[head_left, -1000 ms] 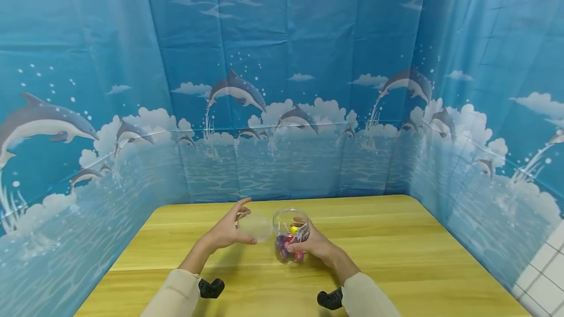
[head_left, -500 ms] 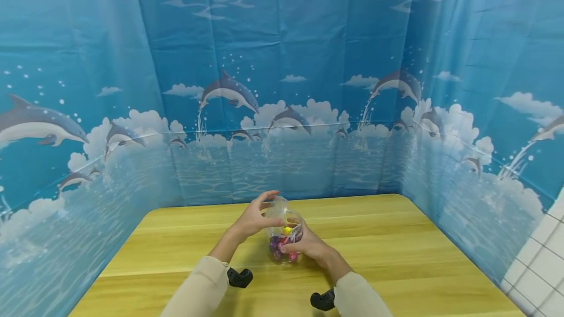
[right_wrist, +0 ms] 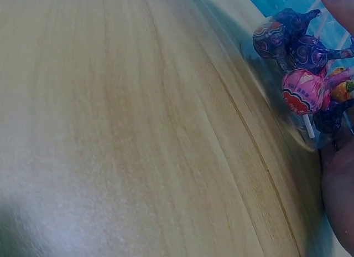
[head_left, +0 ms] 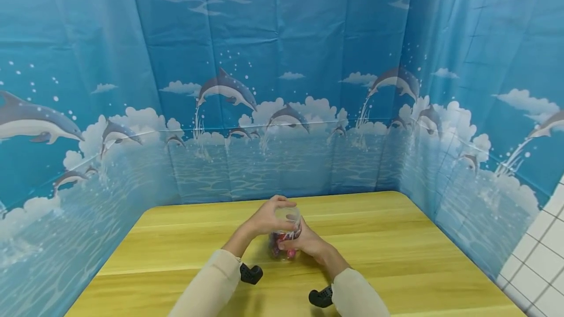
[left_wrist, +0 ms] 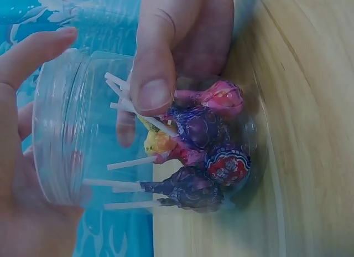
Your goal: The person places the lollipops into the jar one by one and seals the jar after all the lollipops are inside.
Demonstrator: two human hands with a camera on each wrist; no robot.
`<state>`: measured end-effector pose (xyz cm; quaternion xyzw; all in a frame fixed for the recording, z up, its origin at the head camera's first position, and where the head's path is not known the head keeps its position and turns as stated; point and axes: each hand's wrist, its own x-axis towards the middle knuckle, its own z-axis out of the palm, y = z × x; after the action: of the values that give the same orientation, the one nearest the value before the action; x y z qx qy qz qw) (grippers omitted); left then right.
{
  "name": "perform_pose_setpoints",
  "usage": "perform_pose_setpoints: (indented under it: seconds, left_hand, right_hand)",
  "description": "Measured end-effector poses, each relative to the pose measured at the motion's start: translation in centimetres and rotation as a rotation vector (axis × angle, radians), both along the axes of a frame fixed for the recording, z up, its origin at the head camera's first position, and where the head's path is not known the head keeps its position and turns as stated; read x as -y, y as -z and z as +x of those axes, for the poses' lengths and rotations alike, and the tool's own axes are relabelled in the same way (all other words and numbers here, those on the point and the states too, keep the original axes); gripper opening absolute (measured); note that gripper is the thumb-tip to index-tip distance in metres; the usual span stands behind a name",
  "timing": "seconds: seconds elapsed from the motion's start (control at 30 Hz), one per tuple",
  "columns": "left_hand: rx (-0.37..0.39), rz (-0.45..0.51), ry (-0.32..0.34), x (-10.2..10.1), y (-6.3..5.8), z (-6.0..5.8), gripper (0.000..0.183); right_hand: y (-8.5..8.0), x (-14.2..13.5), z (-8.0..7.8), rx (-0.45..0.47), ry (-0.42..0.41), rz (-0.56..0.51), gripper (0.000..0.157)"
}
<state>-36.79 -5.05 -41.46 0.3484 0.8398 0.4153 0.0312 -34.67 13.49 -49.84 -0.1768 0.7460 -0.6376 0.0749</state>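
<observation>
A clear plastic jar (left_wrist: 97,152) stands upright on the table in front of me. Several wrapped lollipops (left_wrist: 196,127), purple, pink, red and yellow, lie in it with their white sticks pointing up. My right hand (head_left: 310,243) grips the jar's side from the right, thumb across the near wall. On the jar's mouth sits a translucent screw lid (left_wrist: 52,129), and my left hand (head_left: 266,216) holds it by the rim with fingers and thumb spread around it. The right wrist view catches only the jar's lower part and some of the right hand (right_wrist: 340,185).
The yellow wood-grain table (head_left: 387,253) extends around the jar on all sides. A blue dolphin-print curtain (head_left: 282,165) hangs behind it and along both sides. White tiles (head_left: 535,263) show at the lower right.
The left hand has brought the lid from the left of the jar, first tilted above it, then down onto its mouth. The right hand has kept its grip on the jar.
</observation>
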Motion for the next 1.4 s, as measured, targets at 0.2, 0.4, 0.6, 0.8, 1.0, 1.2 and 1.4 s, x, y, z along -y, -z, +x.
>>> perform_pose_setpoints:
  seconds: [0.2, 0.4, 0.6, 0.8, 1.0, 1.2, 1.4]
  left_hand:
    - [-0.134, -0.041, -0.105, -1.0, 0.8, 0.7, 0.043]
    - [-0.325, -0.107, -0.269, -2.2, 1.7, 1.2, 0.038]
    - [-0.322, -0.110, -0.237, -2.0, 1.0, 0.6, 0.038]
    - [-0.085, -0.045, -0.012, -0.9, 0.4, -0.8, 0.039]
    - [-0.062, -0.085, 0.092, -0.1, 0.1, -1.0, 0.042]
    - [-0.212, -0.202, 0.082, 0.4, 0.4, -0.2, 0.058]
    - [-0.236, -0.178, 0.020, -0.1, 0.5, 0.4, 0.056]
  right_hand:
    - [0.4, 0.0, 0.0, -0.012, -0.110, -0.005, 0.090]
    - [0.3, 0.0, -0.5, -0.090, -0.104, 0.006, 0.080]
    - [-0.5, 0.0, -0.9, -0.094, -0.076, 0.034, 0.102]
    - [-0.3, -0.1, -0.8, -0.115, -0.071, 0.063, 0.099]
    - [0.3, 0.0, -0.6, -0.103, -0.056, 0.051, 0.095]
    - [0.7, 0.3, -0.5, -0.108, -0.023, 0.041, 0.103]
    - [0.5, 0.0, -0.1, -0.110, 0.002, 0.063, 0.103]
